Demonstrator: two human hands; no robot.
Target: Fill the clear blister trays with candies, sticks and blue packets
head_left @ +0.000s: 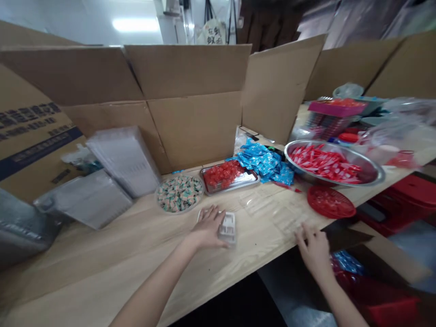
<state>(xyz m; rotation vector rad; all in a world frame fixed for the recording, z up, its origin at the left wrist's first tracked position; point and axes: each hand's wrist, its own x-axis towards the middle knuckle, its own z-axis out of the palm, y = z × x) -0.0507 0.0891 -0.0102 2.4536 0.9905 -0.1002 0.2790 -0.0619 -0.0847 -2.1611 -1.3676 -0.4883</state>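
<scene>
My left hand [208, 229] lies over a small white plastic compartment tray [229, 226] on the table. Its fingers reach the far side and the thumb the near side, gripping the tray; part of it is hidden under the palm. At the table's front edge, my right hand [313, 249] is slightly blurred, fingers bent and apart, with nothing visible in them. Its fingertips are beside a clear plastic tray [289, 219] lying flat; whether they touch it I cannot tell. Another clear plastic piece [254, 202] lies farther back.
Behind the hands stand a round container of small wrapped pieces [180, 194], a metal tray with red packets [250, 178], blue packets [262, 161], a steel bowl of red-and-white pieces [369, 175] and a red basket [350, 211]. Plastic tray stacks [122, 154] stand left, before cardboard walls [194, 122].
</scene>
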